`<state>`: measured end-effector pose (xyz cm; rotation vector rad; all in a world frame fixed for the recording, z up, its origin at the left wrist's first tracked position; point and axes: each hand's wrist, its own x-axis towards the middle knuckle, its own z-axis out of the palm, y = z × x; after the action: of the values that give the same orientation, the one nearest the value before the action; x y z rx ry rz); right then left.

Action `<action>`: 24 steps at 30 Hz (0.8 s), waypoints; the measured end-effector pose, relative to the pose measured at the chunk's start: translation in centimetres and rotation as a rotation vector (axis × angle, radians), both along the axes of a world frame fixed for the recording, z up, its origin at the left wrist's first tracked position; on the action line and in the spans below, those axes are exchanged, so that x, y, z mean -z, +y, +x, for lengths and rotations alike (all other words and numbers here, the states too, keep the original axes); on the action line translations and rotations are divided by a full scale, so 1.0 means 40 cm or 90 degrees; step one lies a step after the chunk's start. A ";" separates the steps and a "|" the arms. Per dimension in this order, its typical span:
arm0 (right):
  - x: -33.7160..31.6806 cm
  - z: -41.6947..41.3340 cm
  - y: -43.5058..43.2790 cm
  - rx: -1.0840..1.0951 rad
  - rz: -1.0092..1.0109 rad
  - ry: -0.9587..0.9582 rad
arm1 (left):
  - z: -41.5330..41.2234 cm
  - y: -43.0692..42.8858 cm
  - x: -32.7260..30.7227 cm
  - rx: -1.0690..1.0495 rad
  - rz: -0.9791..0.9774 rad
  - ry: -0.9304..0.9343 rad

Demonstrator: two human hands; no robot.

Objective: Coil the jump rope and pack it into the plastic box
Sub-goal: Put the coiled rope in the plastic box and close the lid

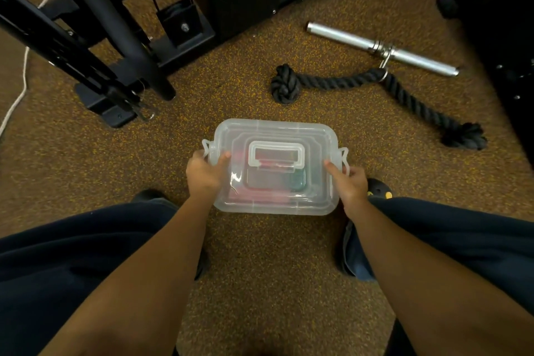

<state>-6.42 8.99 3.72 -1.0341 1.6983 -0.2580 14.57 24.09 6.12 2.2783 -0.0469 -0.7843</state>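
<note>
Plastic box (pixel 274 166), translucent, lid on, sits on the speckled floor (pixel 260 254) between the person's knees, approx centre of view. Lid has a flip handle (pixel 276 154) lying flat in the middle. Left hand (pixel 203 175) grips the box's left end, thumb on top of the lid, fingers wrapped round the side by the left latch (pixel 205 147). Right hand (pixel 348 182) grips the right end the same way, thumb on lid, fingers round the side next to the right latch (pixel 344 157). Hands well apart, one per end, both clamped on the box. Thru the cloudy lid: red and dark-green shapes inside, prob. the jump rope (pixel 257 193), but too blurred to tell how it's coiled. Can't tell if latches are snapped down. Beyond the box, a black braided rope attachment (pixel 346 81) w/ knotted ends lies on the floor, clipped to a silver bar (pixel 381 48). Black gym machine frame (pixel 109 46) at upper left, a thin white cord (pixel 24 78) at far left. Dark trousers (pixel 72 254) cover both legs; a shoe (pixel 378 188) shows near the right hand.
</note>
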 end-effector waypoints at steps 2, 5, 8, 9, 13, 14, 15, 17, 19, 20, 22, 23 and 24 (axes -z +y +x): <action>-0.010 0.009 0.000 -0.045 -0.054 0.037 | -0.005 0.003 0.004 0.004 0.012 -0.020; -0.017 0.014 0.002 -0.100 -0.071 0.049 | -0.009 0.000 0.004 0.007 0.027 -0.025; -0.024 0.013 0.001 -0.158 -0.080 0.057 | -0.008 -0.006 0.004 -0.001 0.024 -0.025; -0.026 0.015 0.000 -0.179 -0.082 0.062 | -0.007 -0.008 0.004 -0.002 0.023 -0.025; -0.036 0.026 0.006 -0.209 -0.101 0.113 | -0.008 -0.018 -0.001 0.013 0.042 -0.052; -0.037 0.028 0.011 -0.214 -0.107 0.126 | -0.012 -0.020 -0.002 0.022 0.051 -0.067; -0.039 0.031 0.015 -0.219 -0.115 0.139 | -0.018 -0.022 -0.004 0.030 0.060 -0.083; -0.044 0.039 0.021 -0.231 -0.131 0.173 | -0.026 -0.021 -0.007 0.048 0.074 -0.111; -0.048 0.048 0.027 -0.244 -0.147 0.209 | -0.028 -0.021 -0.004 0.057 0.079 -0.125; -0.049 0.051 0.031 -0.248 -0.154 0.219 | -0.028 -0.021 -0.003 0.059 0.080 -0.129; -0.049 0.056 0.040 -0.255 -0.168 0.232 | -0.026 -0.020 -0.001 0.061 0.082 -0.134; -0.048 0.056 0.042 -0.257 -0.173 0.234 | -0.025 -0.019 0.001 0.066 0.084 -0.140; -0.047 0.056 0.044 -0.258 -0.174 0.237 | -0.025 -0.018 0.001 0.073 0.087 -0.145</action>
<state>-4.17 10.74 5.59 -1.6847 1.7588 -0.0317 13.56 23.37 6.07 2.5047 -0.2379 -0.5989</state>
